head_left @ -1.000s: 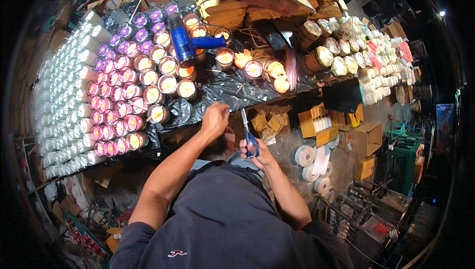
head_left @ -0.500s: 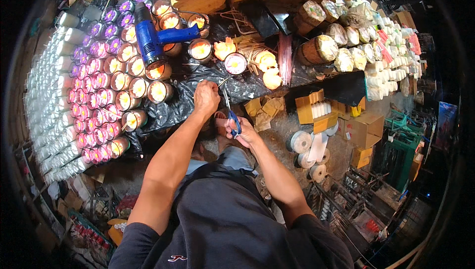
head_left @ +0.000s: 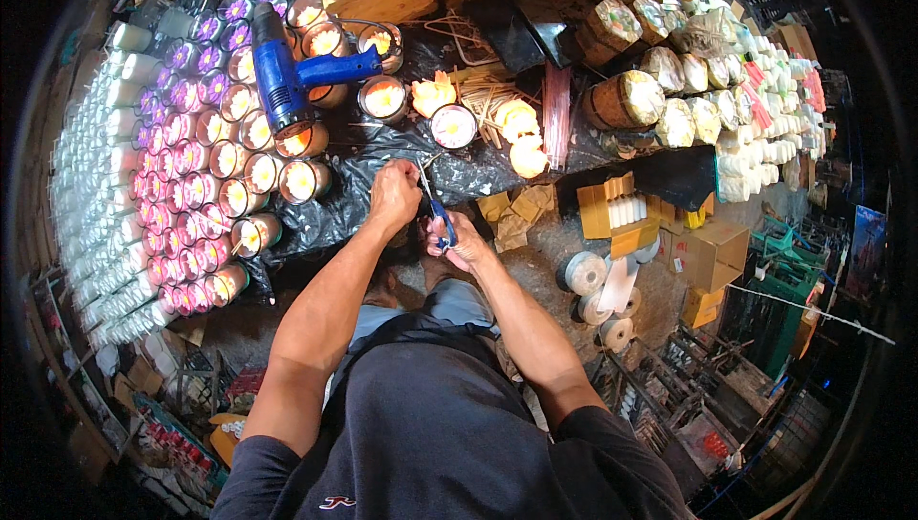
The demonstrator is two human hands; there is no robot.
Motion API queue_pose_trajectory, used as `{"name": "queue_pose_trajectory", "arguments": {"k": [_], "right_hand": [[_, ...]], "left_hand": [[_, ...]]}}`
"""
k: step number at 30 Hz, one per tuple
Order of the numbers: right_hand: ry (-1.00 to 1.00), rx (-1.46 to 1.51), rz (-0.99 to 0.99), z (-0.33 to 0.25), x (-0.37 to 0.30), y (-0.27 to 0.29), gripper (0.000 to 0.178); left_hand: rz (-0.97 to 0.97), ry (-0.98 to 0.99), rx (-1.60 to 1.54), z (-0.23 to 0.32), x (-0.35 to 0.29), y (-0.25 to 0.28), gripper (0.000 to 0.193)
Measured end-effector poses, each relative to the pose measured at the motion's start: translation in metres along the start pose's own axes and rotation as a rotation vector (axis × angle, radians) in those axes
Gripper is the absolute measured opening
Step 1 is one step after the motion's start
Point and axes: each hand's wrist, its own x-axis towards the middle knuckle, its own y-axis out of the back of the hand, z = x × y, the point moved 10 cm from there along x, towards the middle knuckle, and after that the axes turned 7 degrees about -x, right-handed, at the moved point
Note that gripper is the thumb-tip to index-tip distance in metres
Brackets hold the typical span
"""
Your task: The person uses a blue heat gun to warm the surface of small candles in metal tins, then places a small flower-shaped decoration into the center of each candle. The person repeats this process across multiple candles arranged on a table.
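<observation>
My left hand [head_left: 396, 193] is over the front edge of the black plastic-covered table, its fingers pinching a thin pale stick [head_left: 427, 162]. My right hand [head_left: 459, 243] grips the handles of blue scissors [head_left: 442, 221], whose blades point up toward the stick beside my left fingertips. Whether the blades touch the stick is too small to tell. Beyond my hands stands a glass candle with a pink-and-white flower [head_left: 453, 126]. Next to it are a pile of thin wooden sticks [head_left: 486, 101] and several orange flower-shaped pieces [head_left: 517, 119].
A blue heat gun [head_left: 278, 85] lies on rows of flower-topped glass candles [head_left: 228, 158] at left. White candles [head_left: 746, 161] and wrapped cylinders [head_left: 623, 99] line the right side. Spools [head_left: 585, 273] and cardboard boxes [head_left: 708, 254] sit on the floor. A white cord [head_left: 813, 308] stretches at right.
The scissors and my right hand have moved slightly left and up, bringing the blades closer to my left fingers. My left hand has shifted a little left. The white cord has come into view.
</observation>
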Motion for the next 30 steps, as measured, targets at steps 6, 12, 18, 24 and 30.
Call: {"name": "queue_pose_trajectory", "arguments": {"k": [6,12,18,24,30], "right_hand": [[0.009,-0.049,0.026,0.0,-0.001,-0.001,0.034],[-0.054,0.049,0.11,0.002,-0.003,0.003,0.026],[-0.022,-0.031,0.047,0.002,-0.004,0.001,0.019],[-0.05,0.017,0.075,0.002,0.0,-0.005,0.018],[-0.046,-0.768,0.262,-0.014,-0.026,0.012,0.041]], "left_hand": [[0.001,0.09,0.023,-0.011,0.007,-0.004,0.016],[-0.031,-0.003,0.011,0.002,0.003,-0.003,0.016],[-0.138,0.064,-0.023,-0.01,0.009,-0.006,0.014],[-0.139,-0.071,0.019,-0.01,0.007,-0.008,0.016],[-0.037,-0.064,0.108,-0.055,0.032,0.004,0.023]]}}
